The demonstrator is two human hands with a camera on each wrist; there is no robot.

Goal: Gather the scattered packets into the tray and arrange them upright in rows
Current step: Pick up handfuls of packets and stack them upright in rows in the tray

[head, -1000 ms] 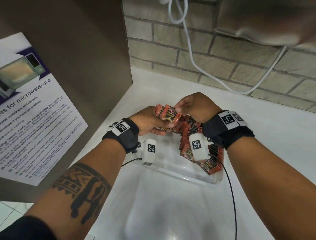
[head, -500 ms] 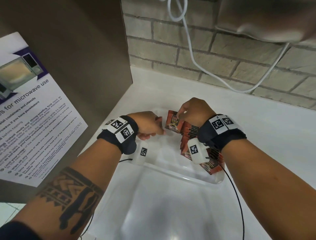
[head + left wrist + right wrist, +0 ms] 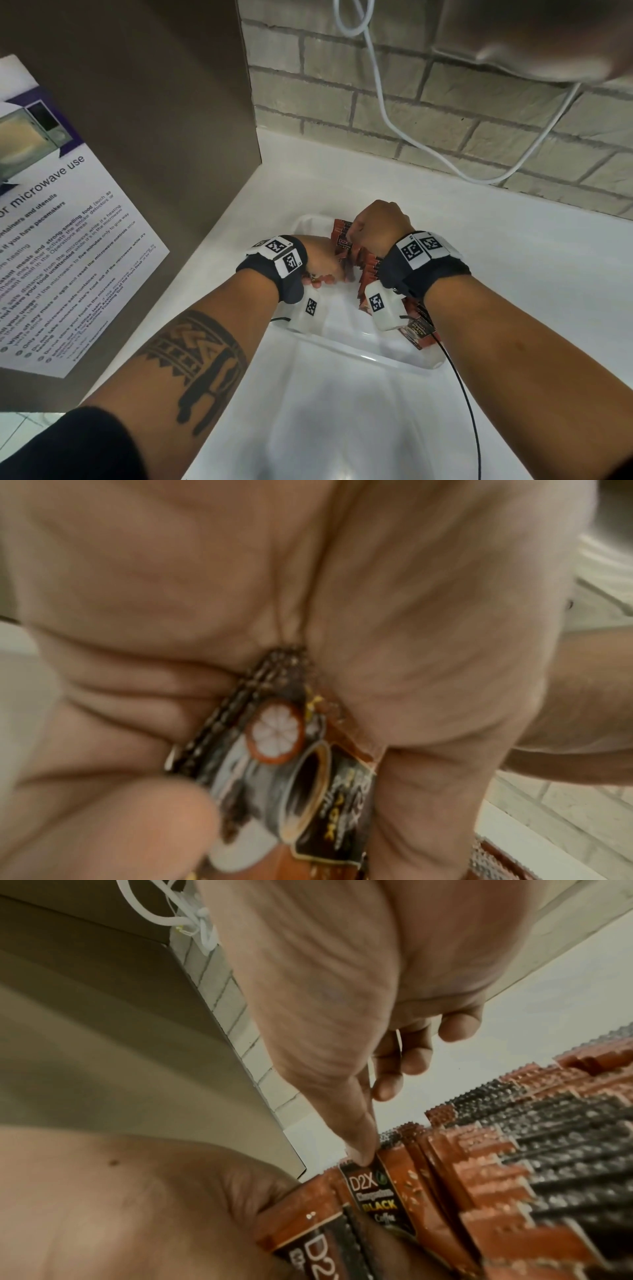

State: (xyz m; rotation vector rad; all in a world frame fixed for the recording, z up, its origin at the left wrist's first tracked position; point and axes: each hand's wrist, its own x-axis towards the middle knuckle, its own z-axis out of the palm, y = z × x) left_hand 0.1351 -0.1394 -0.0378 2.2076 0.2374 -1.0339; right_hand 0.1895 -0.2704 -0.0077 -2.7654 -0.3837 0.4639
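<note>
Left wrist, left hand [image 3: 240,615] grip pinching packets [image 3: 291,764]

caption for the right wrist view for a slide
Right hand pinches a red-and-black coffee packet at the end of an upright packet row.

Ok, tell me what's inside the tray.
The clear tray holds a row of red-brown packets standing along its right side. The left hand grips more packets over it. Hands and wrist cameras cover the rest of its floor.
</note>
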